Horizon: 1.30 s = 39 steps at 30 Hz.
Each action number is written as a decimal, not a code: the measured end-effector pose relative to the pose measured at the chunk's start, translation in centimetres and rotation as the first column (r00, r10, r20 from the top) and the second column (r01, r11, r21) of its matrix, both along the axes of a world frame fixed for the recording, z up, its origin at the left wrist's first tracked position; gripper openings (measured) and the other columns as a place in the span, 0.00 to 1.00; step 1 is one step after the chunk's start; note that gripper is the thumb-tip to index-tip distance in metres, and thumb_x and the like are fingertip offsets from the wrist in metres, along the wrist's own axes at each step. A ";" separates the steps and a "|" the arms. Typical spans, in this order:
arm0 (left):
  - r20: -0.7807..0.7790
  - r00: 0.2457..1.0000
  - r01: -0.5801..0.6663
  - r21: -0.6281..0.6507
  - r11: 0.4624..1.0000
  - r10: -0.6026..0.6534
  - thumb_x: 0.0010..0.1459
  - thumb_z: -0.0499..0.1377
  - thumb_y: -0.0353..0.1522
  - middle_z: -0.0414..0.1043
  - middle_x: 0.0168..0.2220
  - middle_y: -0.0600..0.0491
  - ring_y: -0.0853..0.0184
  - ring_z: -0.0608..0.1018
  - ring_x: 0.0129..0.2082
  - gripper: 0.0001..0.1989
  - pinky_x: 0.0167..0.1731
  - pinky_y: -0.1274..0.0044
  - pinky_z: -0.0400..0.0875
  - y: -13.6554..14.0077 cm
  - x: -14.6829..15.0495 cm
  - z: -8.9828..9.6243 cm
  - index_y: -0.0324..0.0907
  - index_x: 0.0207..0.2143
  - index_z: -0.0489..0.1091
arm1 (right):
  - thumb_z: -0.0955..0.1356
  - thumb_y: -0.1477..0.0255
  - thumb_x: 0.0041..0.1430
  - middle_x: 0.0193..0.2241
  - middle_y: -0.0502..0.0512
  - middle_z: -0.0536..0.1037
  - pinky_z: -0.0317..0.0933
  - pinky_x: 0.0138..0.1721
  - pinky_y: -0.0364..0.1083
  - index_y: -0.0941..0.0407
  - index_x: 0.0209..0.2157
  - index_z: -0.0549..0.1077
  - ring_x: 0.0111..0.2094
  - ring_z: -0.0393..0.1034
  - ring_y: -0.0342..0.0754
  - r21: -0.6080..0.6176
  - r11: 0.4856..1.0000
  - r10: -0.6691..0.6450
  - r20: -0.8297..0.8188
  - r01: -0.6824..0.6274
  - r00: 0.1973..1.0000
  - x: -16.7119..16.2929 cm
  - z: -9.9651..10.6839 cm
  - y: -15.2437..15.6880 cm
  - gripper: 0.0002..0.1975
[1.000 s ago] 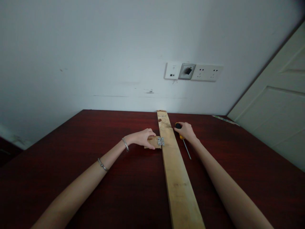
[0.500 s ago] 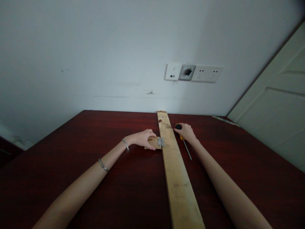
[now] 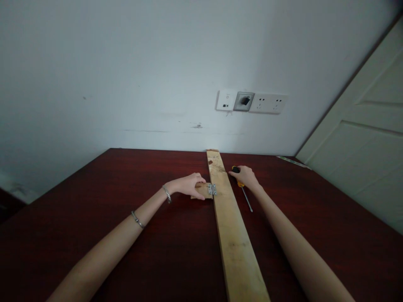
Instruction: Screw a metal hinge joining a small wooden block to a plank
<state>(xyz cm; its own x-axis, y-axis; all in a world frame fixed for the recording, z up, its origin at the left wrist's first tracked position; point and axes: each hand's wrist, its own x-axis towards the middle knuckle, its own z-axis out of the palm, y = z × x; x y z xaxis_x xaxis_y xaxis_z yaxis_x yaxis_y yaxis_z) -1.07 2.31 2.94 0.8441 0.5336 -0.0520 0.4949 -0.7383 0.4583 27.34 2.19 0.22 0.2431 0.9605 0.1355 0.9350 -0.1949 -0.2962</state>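
Observation:
A long wooden plank (image 3: 234, 235) runs away from me across the dark red tabletop to the wall. Against its left edge lies a small wooden block (image 3: 204, 191), joined to the plank by a metal hinge (image 3: 212, 189). My left hand (image 3: 189, 184) grips the block between thumb and fingers; part of the block is hidden under the palm. To the right of the plank, my right hand (image 3: 247, 177) is closed around the black and yellow handle of a screwdriver (image 3: 247, 199). Its metal shaft points back toward me, low over the tabletop.
The dark red tabletop (image 3: 151, 251) meets a white wall at the back. Wall sockets (image 3: 267, 103) with a black plug (image 3: 245, 100) sit above it. A thin pale strip (image 3: 292, 162) lies at the back right corner, near a white panelled door (image 3: 365, 138).
The whole view has shifted slightly, with the scene a little lower in the picture. Both hands keep their places on the block and the screwdriver.

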 end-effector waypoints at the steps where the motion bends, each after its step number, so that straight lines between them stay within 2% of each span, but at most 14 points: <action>1: 0.002 1.000 0.000 -0.001 1.000 0.000 0.45 0.65 0.47 0.62 0.41 0.50 0.61 0.67 0.42 0.30 0.43 0.74 0.62 0.0 0.0 0.0 0.40 0.48 0.68 | 0.67 0.57 0.55 0.42 0.67 0.79 0.64 0.41 0.47 0.63 0.44 0.76 0.45 0.74 0.59 -0.004 1.000 -0.001 0.000 0.001 1.000 -0.1 0.1 -0.1 0.24; 7: 0.004 1.000 0.016 0.011 1.000 -0.016 0.45 0.65 0.47 0.62 0.41 0.50 0.62 0.67 0.41 0.29 0.42 0.74 0.62 0.2 0.0 -0.1 0.40 0.47 0.68 | 0.61 0.56 0.61 0.40 0.67 0.79 0.63 0.41 0.45 0.64 0.44 0.75 0.45 0.74 0.55 -0.013 1.000 -0.023 0.026 0.023 0.999 -0.5 0.7 -1.1 0.25; 10: 0.001 1.000 0.010 0.015 1.000 -0.010 0.45 0.65 0.47 0.62 0.41 0.49 0.62 0.67 0.41 0.30 0.41 0.74 0.61 0.1 0.0 0.0 0.40 0.47 0.68 | 0.59 0.59 0.64 0.41 0.71 0.77 0.63 0.42 0.46 0.67 0.45 0.73 0.45 0.74 0.57 0.002 0.999 -0.051 0.081 0.051 0.995 -0.7 1.5 -2.7 0.25; 14: -0.013 1.000 0.004 0.006 1.000 -0.004 0.44 0.64 0.48 0.63 0.41 0.50 0.61 0.67 0.41 0.31 0.41 0.74 0.61 0.1 0.0 0.1 0.40 0.47 0.68 | 0.61 0.65 0.63 0.44 0.77 0.72 0.62 0.42 0.51 0.71 0.46 0.69 0.45 0.72 0.62 0.051 0.995 -0.095 0.180 0.087 0.979 -1.4 3.7 -6.1 0.22; 19: -0.001 1.000 0.011 0.031 0.999 -0.011 0.45 0.64 0.48 0.64 0.40 0.49 0.61 0.68 0.40 0.31 0.40 0.74 0.62 0.0 0.1 0.1 0.37 0.47 0.69 | 0.61 0.63 0.62 0.40 0.70 0.73 0.63 0.40 0.51 0.66 0.41 0.71 0.41 0.73 0.62 0.043 0.999 -0.033 0.224 0.024 0.974 -4.0 5.9 -11.3 0.19; 21: 0.000 1.000 0.006 0.039 0.999 -0.006 0.45 0.65 0.47 0.64 0.40 0.49 0.61 0.68 0.39 0.30 0.39 0.74 0.62 0.0 0.2 0.1 0.37 0.46 0.70 | 0.62 0.61 0.61 0.39 0.68 0.72 0.64 0.40 0.52 0.66 0.42 0.70 0.41 0.73 0.61 0.015 1.000 0.011 0.193 -0.014 0.981 -5.3 5.7 -13.0 0.20; 24: -0.006 1.000 0.011 0.052 0.999 -0.010 0.45 0.66 0.45 0.64 0.39 0.50 0.62 0.68 0.39 0.27 0.39 0.75 0.62 0.1 0.3 -0.1 0.39 0.44 0.70 | 0.62 0.54 0.60 0.42 0.71 0.70 0.65 0.39 0.53 0.68 0.49 0.65 0.40 0.74 0.62 -0.050 0.998 0.028 0.124 -0.022 0.992 -7.3 4.5 -15.1 0.30; 27: -0.001 1.000 0.026 0.071 0.997 -0.026 0.45 0.66 0.44 0.64 0.38 0.50 0.62 0.67 0.40 0.25 0.40 0.75 0.62 0.3 0.3 -0.4 0.39 0.43 0.70 | 0.63 0.51 0.57 0.44 0.73 0.68 0.65 0.42 0.55 0.69 0.48 0.66 0.44 0.72 0.64 -0.093 0.994 0.067 0.102 -0.057 0.993 -8.9 3.2 -16.3 0.33; 31: 0.006 1.000 0.028 0.068 0.997 -0.029 0.45 0.66 0.45 0.63 0.38 0.51 0.63 0.67 0.39 0.26 0.40 0.75 0.62 0.5 0.2 -0.5 0.40 0.43 0.70 | 0.64 0.49 0.55 0.44 0.72 0.68 0.65 0.44 0.56 0.68 0.47 0.66 0.46 0.70 0.66 -0.101 0.995 0.014 0.070 -0.007 0.997 -10.4 2.4 -17.2 0.34; 39: 0.000 1.000 0.025 0.029 0.999 -0.025 0.45 0.65 0.47 0.63 0.39 0.51 0.63 0.68 0.39 0.29 0.39 0.75 0.61 0.3 0.1 -0.1 0.39 0.45 0.69 | 0.69 0.48 0.46 0.46 0.71 0.67 0.65 0.44 0.56 0.65 0.47 0.65 0.50 0.67 0.68 -0.127 0.987 -0.098 0.025 0.101 0.995 -12.0 2.6 -17.6 0.38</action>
<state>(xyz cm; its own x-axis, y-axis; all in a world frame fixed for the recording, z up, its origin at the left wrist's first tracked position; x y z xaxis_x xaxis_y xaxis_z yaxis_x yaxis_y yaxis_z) -0.94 2.62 2.82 0.8570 0.5140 -0.0362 0.4761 -0.7631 0.4369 15.36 -15.40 2.85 0.3368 0.9414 0.0187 0.9143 -0.3222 -0.2454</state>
